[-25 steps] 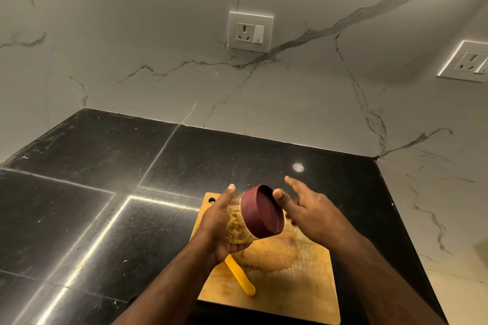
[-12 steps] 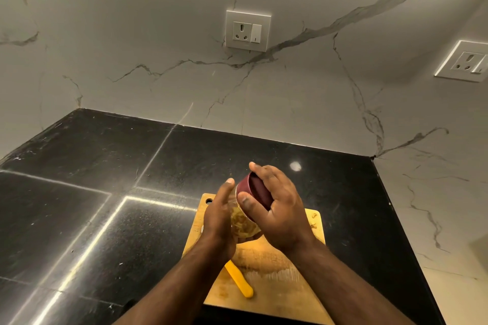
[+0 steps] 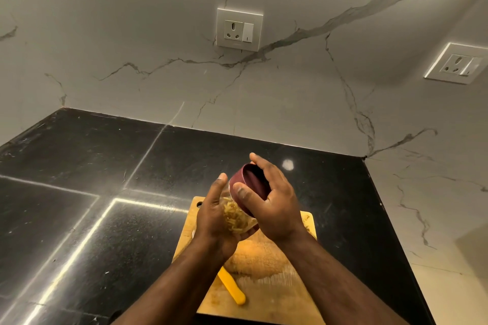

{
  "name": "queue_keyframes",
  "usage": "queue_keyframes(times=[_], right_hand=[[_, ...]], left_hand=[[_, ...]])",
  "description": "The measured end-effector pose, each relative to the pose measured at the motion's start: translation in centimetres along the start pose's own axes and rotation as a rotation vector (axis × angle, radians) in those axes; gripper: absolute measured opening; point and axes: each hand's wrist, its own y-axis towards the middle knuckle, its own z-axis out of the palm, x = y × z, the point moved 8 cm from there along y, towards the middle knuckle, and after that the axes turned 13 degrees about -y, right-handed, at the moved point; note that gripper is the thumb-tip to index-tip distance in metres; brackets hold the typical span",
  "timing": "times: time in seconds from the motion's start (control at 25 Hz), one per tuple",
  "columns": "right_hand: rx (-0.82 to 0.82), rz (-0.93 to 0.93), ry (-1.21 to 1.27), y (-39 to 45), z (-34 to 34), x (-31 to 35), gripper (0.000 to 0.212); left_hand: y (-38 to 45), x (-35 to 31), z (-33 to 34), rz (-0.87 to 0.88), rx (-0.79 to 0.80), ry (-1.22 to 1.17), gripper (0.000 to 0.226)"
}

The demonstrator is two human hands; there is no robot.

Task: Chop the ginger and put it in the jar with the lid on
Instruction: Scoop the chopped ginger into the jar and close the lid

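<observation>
A clear jar (image 3: 236,216) filled with pale chopped ginger is held tilted above the wooden cutting board (image 3: 274,295). My left hand (image 3: 214,221) grips the jar's body from the left. A maroon lid (image 3: 250,179) sits on the jar's mouth, and my right hand (image 3: 272,206) wraps around it, thumb on the near rim and fingers over the far side. A knife with a yellow handle (image 3: 232,289) lies on the board under my left forearm; its blade is hidden.
The black stone counter (image 3: 92,192) spreads to the left and behind the board. Marble walls close it off at the back and right, with a socket (image 3: 239,29) on the back wall and a second socket (image 3: 458,64) on the right wall.
My right hand, open beside the lid one second ago, has closed around the lid. The jar has moved slightly away from me and stays tilted in my left hand.
</observation>
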Motion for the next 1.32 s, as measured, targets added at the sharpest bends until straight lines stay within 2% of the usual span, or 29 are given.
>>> queue_keyframes(times=[0.16, 0.24, 0.32, 0.4, 0.48, 0.56, 0.64, 0.84, 1.0, 1.2, 1.28, 1.32], right_hand=[[0.005, 0.037, -0.04, 0.5, 0.3, 0.0, 0.077], [0.061, 0.037, -0.083, 1.5, 0.5, -0.8, 0.08], [0.055, 0.078, -0.145, 3.4, -0.1, -2.8, 0.082], [-0.011, 0.114, -0.254, 5.8, -0.8, -5.1, 0.083], [-0.029, 0.113, -0.375, 8.2, -0.2, -7.1, 0.086], [0.007, 0.108, -0.454, 10.4, 1.3, -8.2, 0.087], [0.062, 0.088, -0.508, 12.1, 3.1, -8.7, 0.087], [0.139, 0.026, -0.591, 14.8, 6.7, -9.1, 0.086], [0.171, -0.003, -0.612, 16.1, 7.9, -9.0, 0.084], [0.325, 0.015, -0.678, 16.0, 8.9, -9.6, 0.088], [0.226, -0.057, -0.708, 14.7, 7.3, -7.5, 0.083], [0.172, -0.099, -0.652, 13.0, 6.5, -6.0, 0.073]], left_hand=[[0.5, -0.6, -0.3, 0.051, -0.026, 0.044, 0.062], [0.9, -1.6, -0.7, 0.052, -0.029, 0.177, 0.059], [1.4, -3.9, -2.1, 0.208, -0.114, 0.515, 0.048], [0.9, -6.4, -3.3, 0.431, -0.241, 0.919, 0.026], [0.2, -6.6, -4.0, 0.47, -0.222, 1.119, 0.012], [-0.6, -6.0, -4.4, 0.467, -0.184, 1.267, 0.026], [-1.5, -5.9, -5.0, 0.471, -0.193, 1.387, 0.017], [-2.9, -5.9, -7.0, 0.405, -0.228, 1.427, 0.027], [-3.6, -5.6, -8.5, 0.392, -0.277, 1.388, 0.026], [-4.1, -5.5, -9.9, 0.414, -0.356, 1.336, 0.017], [-4.4, -5.7, -10.1, 0.42, -0.4, 1.323, 0.005], [-4.6, -5.9, -10.3, 0.426, -0.423, 1.321, 0.007]])
